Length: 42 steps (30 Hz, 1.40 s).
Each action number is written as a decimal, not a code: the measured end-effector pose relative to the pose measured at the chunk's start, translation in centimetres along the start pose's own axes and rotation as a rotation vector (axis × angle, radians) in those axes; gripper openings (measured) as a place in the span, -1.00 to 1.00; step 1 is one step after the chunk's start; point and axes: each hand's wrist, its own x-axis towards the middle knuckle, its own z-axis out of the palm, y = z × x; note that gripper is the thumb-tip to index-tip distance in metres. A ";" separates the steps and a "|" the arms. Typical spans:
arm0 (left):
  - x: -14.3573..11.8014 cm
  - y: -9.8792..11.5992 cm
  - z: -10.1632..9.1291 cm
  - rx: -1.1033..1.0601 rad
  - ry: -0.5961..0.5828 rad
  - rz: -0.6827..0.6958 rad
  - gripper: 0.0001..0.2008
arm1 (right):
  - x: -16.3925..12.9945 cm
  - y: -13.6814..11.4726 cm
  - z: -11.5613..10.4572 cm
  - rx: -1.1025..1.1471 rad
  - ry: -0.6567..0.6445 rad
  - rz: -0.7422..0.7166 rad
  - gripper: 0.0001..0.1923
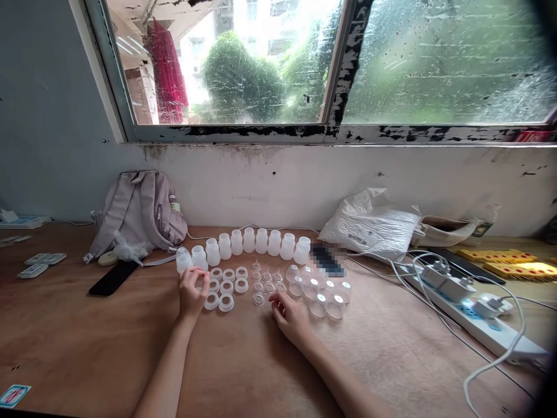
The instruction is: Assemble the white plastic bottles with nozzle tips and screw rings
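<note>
Translucent plastic parts lie spread on a brown table [261, 371]. At the 12 o'clock edge of the spread stands a curved row of bottles [249, 241]; below it lie rings [225, 302] at 9 o'clock, small valves [267, 278] in the middle and clear caps [326, 302] at 3 o'clock. Left hand [191, 293] sits at the rings' left edge, fingers curled together around something small; what it grips I cannot tell. Just above it, at 11 o'clock, stands the last bottle [183, 259] of the row. Right hand [289, 316] rests on the table at 6 o'clock from the valves, fingers loosely apart, holding nothing, fingertips near one valve [258, 299]. A backpack [139, 212] stands at 10 o'clock against the wall, a black phone [114, 278] before it. A white bag [369, 226] lies at 2 o'clock, a power strip [465, 307] at 3 o'clock.
</note>
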 end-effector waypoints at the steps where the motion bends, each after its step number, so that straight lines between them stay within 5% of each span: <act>1: -0.2 0.6 0.1 0.005 -0.105 0.070 -0.83 | -0.1 -0.1 0.1 -0.022 -0.032 -0.034 -0.81; 6: -1.3 3.1 1.1 0.081 -0.417 0.295 -0.80 | -0.6 -0.6 0.6 -0.171 -0.083 -0.182 -0.72; 11: -2.0 4.8 1.5 0.179 -0.483 0.328 -0.75 | -0.6 -0.7 0.8 -0.310 -0.149 -0.216 -0.68; 16: -3.0 5.7 2.0 0.214 -0.554 0.283 -0.81 | -0.4 -0.4 0.8 -0.136 -0.039 -0.155 -0.79; 20: -3.5 5.9 2.2 0.068 -0.638 0.276 -0.91 | -0.2 0.0 0.8 -0.013 0.057 -0.064 -0.88; 27: -4.2 7.4 1.6 -0.413 -0.759 0.392 -0.77 | -0.2 0.4 1.0 0.095 0.224 0.028 -0.94; 34: -4.4 7.4 2.4 -0.531 -0.680 0.259 -0.78 | -0.2 0.1 0.6 0.195 0.251 0.060 -0.92; 38: -4.6 7.3 3.0 -0.656 -0.558 -0.022 -0.80 | -0.3 -0.4 0.6 0.208 0.168 0.006 -0.95; 42: -4.9 7.2 3.8 -0.815 -0.566 -0.226 -0.76 | -0.4 -0.9 0.6 0.173 0.066 -0.083 -0.90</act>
